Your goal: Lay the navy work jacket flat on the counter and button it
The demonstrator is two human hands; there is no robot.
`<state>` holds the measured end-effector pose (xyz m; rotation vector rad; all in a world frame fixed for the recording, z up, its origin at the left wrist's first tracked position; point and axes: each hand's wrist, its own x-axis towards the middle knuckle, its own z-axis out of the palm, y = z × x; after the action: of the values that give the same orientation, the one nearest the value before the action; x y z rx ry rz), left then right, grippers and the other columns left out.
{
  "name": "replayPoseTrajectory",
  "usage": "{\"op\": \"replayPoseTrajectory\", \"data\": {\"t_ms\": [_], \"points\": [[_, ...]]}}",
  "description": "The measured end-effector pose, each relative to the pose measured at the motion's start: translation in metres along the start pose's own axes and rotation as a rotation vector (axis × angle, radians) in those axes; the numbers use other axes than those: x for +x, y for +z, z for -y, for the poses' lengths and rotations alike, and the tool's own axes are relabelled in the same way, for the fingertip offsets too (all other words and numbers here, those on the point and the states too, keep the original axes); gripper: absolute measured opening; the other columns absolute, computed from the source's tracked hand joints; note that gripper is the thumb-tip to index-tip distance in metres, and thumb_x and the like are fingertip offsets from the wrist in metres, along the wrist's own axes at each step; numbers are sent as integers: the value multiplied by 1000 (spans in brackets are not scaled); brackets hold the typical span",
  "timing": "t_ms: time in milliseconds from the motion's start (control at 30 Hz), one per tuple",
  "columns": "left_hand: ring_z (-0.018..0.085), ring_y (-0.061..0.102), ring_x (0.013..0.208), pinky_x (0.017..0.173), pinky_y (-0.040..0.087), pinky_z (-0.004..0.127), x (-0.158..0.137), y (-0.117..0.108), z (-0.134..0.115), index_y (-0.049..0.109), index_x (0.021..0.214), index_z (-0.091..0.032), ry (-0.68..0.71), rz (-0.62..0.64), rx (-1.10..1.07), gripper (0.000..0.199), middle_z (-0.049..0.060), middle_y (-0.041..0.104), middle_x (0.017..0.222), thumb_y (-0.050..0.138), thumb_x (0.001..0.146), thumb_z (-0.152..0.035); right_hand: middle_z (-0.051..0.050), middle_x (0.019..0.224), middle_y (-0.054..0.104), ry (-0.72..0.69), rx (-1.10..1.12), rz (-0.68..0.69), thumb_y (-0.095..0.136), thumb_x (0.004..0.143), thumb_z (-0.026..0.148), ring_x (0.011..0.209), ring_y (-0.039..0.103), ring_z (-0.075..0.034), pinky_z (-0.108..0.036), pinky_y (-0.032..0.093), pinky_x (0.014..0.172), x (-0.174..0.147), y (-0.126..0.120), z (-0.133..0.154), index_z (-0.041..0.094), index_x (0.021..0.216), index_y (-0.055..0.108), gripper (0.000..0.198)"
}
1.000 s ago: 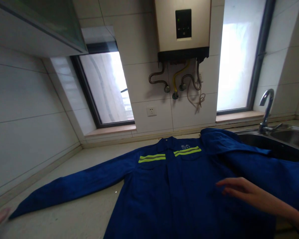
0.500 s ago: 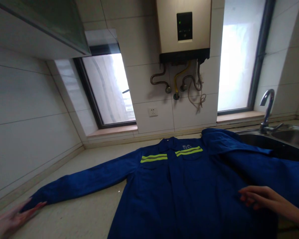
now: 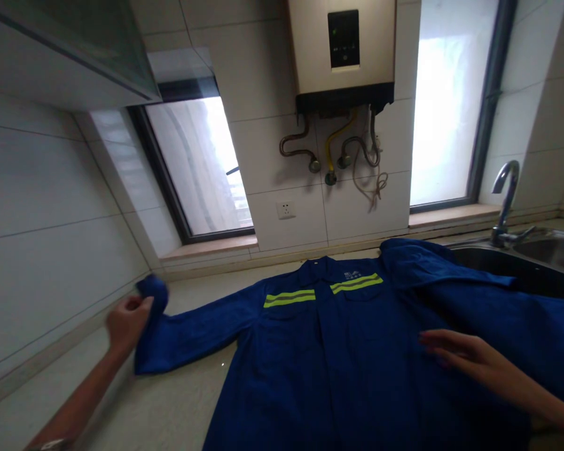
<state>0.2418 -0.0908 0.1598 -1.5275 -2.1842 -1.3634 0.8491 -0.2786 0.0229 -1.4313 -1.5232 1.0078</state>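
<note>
A blue work jacket [image 3: 286,351] with yellow-green reflective strips across the chest lies front up, its collar toward the wall. My left hand [image 3: 128,319] pinches the end of the left-side sleeve [image 3: 197,326] and holds it raised, so the sleeve bends upward near its cuff. Over the right part of the jacket front hovers my right hand [image 3: 460,354], fingers loosely stretched and somewhat blurred, gripping nothing that I can see. The other sleeve [image 3: 442,269] lies bunched at the right, near the sink. The jacket's hem is out of view.
The pale countertop [image 3: 169,407] runs along the tiled wall. At the right are a metal sink [image 3: 552,254] and its curved faucet [image 3: 506,200]. A water heater [image 3: 343,56] with pipes hangs above, between two windows. A cabinet [image 3: 75,56] juts out at upper left.
My left hand has lifted the sleeve end off the countertop and moved it up and to the right, bending the sleeve. My right hand has shifted slightly left over the jacket.
</note>
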Motion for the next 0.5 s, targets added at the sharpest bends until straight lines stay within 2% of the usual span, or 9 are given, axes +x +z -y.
{"op": "replayPoseTrajectory", "data": {"t_ms": [33,100,133,200,267,333,433,500], "points": [[10,52,68,69,41,21,-7,12,-13,51,70,-14,55,61,-62,11,-9,48,57,54,78,-20,-7,126,56,-53,-28,-16,58,80,47,114,53,-27,-41,46,97,6,12,16,26,120,59,45],[9,52,65,68,41,20,-40,33,-52,50,68,-15,275,223,-228,9,-8,51,61,55,73,-21,-5,137,46,-164,-82,-50,59,80,44,122,46,-27,-45,38,104,16,35,45,28,129,50,52],[9,52,63,66,42,20,-64,40,-76,50,67,-16,362,345,-324,10,-7,52,61,55,72,-23,-5,141,41,-220,-99,-64,60,80,44,125,42,-27,-47,35,106,21,47,58,29,133,44,58],[11,56,66,64,44,21,-119,46,-122,50,70,-17,421,532,-521,12,-3,58,71,54,73,-27,-4,147,30,-332,-94,-75,63,77,41,130,35,-27,-49,30,108,29,66,78,29,140,32,71],[11,58,66,63,45,21,-171,45,-158,47,72,-18,394,678,-690,15,-1,61,77,55,75,-30,-4,148,27,-409,-34,-71,67,74,39,133,29,-26,-48,28,109,34,80,89,28,142,27,80],[12,61,69,64,47,21,-209,41,-178,42,80,-20,301,806,-908,18,-1,63,80,56,77,-31,-5,145,34,-413,77,-61,68,74,39,131,34,-26,-45,32,108,39,87,94,27,141,30,78],[12,62,68,62,48,21,-235,41,-187,37,91,-23,161,928,-1112,26,-3,64,77,59,78,-30,-6,121,59,-282,220,-108,67,75,41,108,57,-25,-41,48,94,43,88,95,24,138,37,72],[12,63,70,64,48,21,-239,41,-185,38,97,-23,138,944,-1134,29,-2,65,77,59,79,-30,-4,101,68,-208,263,-159,67,73,42,92,64,-23,-39,53,83,46,86,94,23,136,41,70]]}}
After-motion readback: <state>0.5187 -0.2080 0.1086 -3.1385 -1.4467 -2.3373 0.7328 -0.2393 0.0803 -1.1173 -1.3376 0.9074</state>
